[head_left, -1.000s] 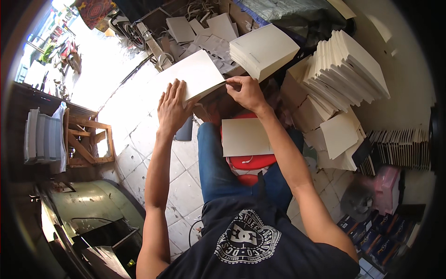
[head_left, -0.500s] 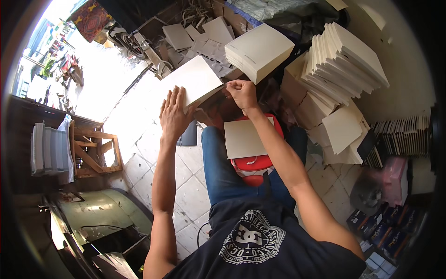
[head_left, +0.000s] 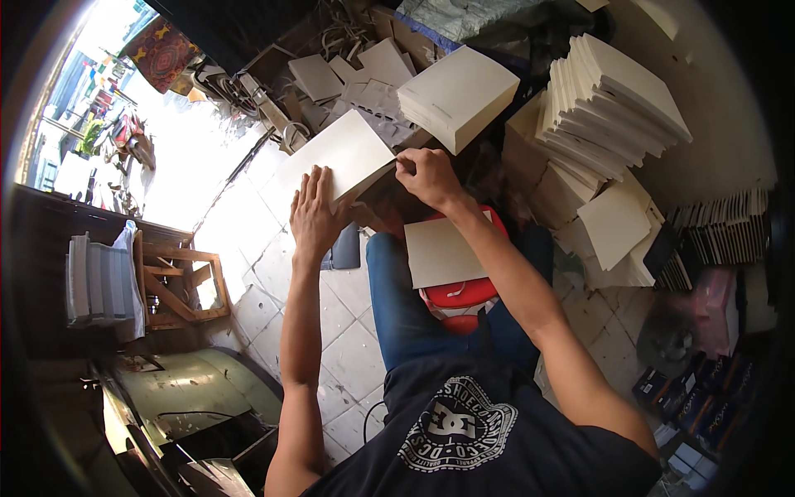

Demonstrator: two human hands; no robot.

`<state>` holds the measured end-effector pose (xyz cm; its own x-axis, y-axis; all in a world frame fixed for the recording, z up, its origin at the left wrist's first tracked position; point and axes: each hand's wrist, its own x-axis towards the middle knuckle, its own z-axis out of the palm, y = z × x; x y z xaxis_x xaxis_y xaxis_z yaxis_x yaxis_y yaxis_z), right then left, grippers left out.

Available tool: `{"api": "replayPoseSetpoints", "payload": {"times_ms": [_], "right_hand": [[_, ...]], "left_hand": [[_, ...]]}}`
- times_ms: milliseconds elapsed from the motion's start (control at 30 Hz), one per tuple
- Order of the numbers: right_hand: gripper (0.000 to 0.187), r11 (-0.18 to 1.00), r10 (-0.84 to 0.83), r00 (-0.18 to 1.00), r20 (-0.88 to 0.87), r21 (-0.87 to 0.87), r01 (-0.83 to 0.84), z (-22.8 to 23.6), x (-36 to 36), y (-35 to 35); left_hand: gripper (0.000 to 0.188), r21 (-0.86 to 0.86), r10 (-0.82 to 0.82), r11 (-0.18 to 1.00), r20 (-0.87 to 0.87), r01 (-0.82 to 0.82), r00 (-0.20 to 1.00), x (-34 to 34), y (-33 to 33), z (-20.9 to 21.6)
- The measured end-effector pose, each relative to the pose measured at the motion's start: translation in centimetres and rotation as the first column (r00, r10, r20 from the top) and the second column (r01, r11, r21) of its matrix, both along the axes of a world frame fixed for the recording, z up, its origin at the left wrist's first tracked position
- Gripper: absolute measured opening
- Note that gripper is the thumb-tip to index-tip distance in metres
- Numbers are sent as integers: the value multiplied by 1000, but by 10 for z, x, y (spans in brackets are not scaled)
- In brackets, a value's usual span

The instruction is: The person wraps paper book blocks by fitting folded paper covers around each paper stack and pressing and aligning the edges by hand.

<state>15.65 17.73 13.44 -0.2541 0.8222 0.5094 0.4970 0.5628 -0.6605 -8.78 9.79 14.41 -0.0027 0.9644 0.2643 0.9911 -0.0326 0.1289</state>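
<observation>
My left hand (head_left: 313, 215) lies flat on the near left part of a white paper block (head_left: 348, 149), its fingers stretched out over the top sheet. At the block's right corner, my right hand (head_left: 427, 177) is closed in a pinch. Something small and dark shows by its fingertips, too small to name. A cream sheet or board (head_left: 445, 253) rests over a red seat (head_left: 464, 291) between my knees, partly behind my right forearm.
A thick stack of cream paper (head_left: 460, 91) stands beyond my right hand. Farther right is a tall leaning pile of paper blocks (head_left: 613, 108). Paper scraps (head_left: 377, 91) lie behind the block. A wooden frame (head_left: 186, 282) stands at the left, above a greenish machine (head_left: 190, 389).
The whole view has shifted slightly. My right hand has come a little closer to the block's corner and stays closed. My left hand stays flat on the block.
</observation>
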Motion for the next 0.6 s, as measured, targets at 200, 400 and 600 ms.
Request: {"api": "replayPoseSetpoints", "payload": {"times_ms": [200,400,600], "right_hand": [[13,994,-84,994,-66,-75,79,-1,-10,-5],[12,899,-210,841,-499,-436,-35,-24,-18,-3],[10,746,-344,630,-696,-610,-267,-27,-17,4]], "left_hand": [[76,16,-14,1000,12,13,1000,0,1,-2],[75,21,-1,1000,-13,1,1000,3,1,-1],[74,22,8,1000,-31,-7,999,4,1,-2]]}}
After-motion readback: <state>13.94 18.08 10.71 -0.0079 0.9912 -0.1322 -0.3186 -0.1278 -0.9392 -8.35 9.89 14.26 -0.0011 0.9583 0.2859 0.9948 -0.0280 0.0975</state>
